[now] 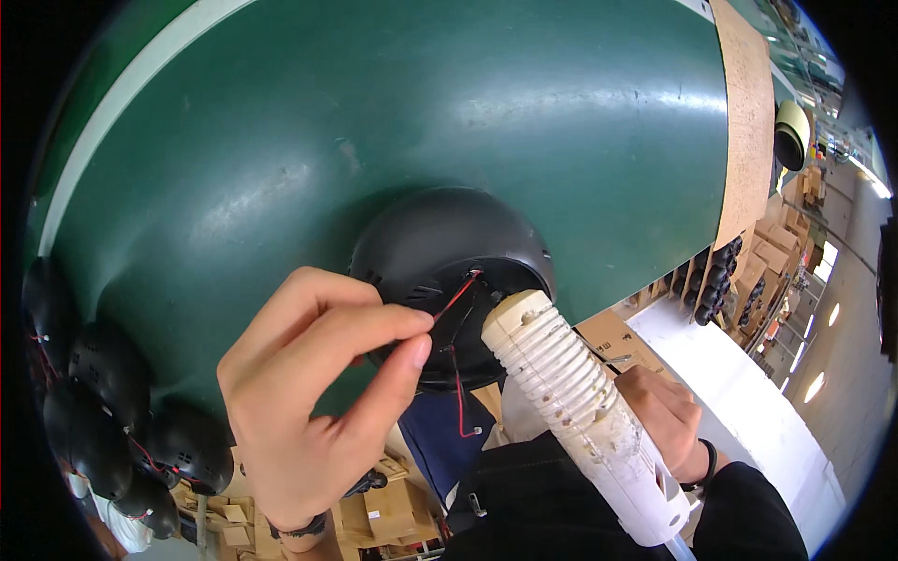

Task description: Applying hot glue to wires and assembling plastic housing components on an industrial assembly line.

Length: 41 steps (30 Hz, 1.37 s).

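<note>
A round black plastic shell [440, 229] with a hollow opening lies at the near edge of the green table. My left hand [323, 374] is closed, thumb and forefinger pinching a thin red wire [454, 301] that comes out of the opening. Another red and black wire [458, 393] hangs down from the shell, with a small white plug at its end. My right hand [659, 416] is closed round a white hot glue gun [580, 402] with a ribbed, stained barrel. Its handle is mostly hidden behind the body. The front end of the barrel is beside the opening of the shell.
Several black shells [108, 374] with red wires are grouped at the table's left edge. The green tabletop [421, 93] stretches away beyond my hands. A brown board [745, 112] edges it on the right. Cardboard boxes [393, 510] are below, near my body.
</note>
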Tool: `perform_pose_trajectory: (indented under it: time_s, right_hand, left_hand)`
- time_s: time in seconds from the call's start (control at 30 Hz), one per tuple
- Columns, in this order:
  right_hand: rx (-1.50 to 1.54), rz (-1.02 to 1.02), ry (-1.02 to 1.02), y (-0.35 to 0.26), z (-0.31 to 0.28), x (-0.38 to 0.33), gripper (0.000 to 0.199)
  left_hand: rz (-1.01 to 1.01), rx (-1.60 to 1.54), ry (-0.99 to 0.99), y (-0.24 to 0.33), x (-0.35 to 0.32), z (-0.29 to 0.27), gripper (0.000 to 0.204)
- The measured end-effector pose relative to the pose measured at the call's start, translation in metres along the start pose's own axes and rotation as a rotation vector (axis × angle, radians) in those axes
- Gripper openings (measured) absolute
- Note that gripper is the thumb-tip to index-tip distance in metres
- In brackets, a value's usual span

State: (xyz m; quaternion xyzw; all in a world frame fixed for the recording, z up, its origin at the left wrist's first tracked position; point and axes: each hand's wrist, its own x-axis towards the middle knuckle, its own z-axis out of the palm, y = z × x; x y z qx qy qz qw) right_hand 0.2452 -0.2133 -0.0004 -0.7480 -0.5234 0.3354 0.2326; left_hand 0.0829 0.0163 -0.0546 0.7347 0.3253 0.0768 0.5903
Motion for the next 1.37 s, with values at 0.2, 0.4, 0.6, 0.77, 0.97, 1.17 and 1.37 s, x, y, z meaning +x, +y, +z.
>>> perform_pose_trajectory:
  time_s: [0.2,0.4,0.6,0.77,0.97,1.17,1.37]
  right_hand:
    - [-0.014,0.034,0.051,-0.004,0.001,0.004,0.019]
    - [0.120,-0.027,-0.043,-0.003,-0.013,0.005,0.021]
    - [0.091,0.015,-0.153,-0.006,-0.027,0.011,0.029]
    - [0.371,0.561,0.045,0.039,-0.036,-0.068,0.035]
    - [0.842,0.504,0.698,0.089,-0.043,-0.065,0.054]
    - [1.119,0.552,0.564,0.094,-0.047,-0.086,0.077]
    - [1.192,0.401,0.190,0.120,-0.029,-0.101,0.078]
  left_hand:
    - [0.084,-0.017,-0.058,-0.015,-0.010,-0.009,0.042]
    - [0.103,0.028,-0.171,-0.044,-0.020,0.002,0.100]
    - [0.106,0.170,-0.130,-0.037,-0.007,0.003,0.113]
    - [0.106,0.291,0.061,-0.029,0.008,0.040,0.113]
    - [0.136,0.064,0.082,-0.009,0.069,0.043,0.105]
    - [0.076,1.055,1.078,-0.072,0.176,-0.201,0.107]
    - [-0.067,1.170,0.939,-0.102,0.202,-0.259,0.092]
